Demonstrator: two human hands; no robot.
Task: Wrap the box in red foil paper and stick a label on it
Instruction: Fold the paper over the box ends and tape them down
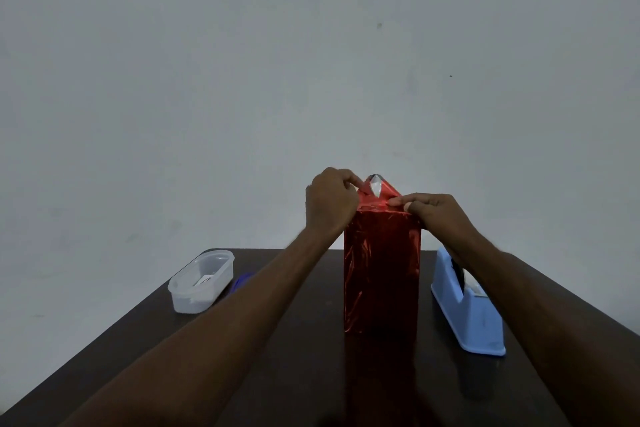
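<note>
Box [381,270] stands upright mid tabletop [294,374], sides covered in red foil paper [375,196]; top end unfinished, a foil flap sticking up with silver underside showing. Left hand [330,201] pinches the foil at the top left edge, fingers curled. Right hand [433,213] pinches the foil at the top right edge. Light blue tape dispenser [467,308] just right of the box. Clear plastic lidded container [201,282] well left, small blue object [242,279] beside it.

Two hands [330,199] [431,215], one foil-wrapped box [381,270], one clear tub [201,282] — one blue tape dispenser [467,308].
</note>
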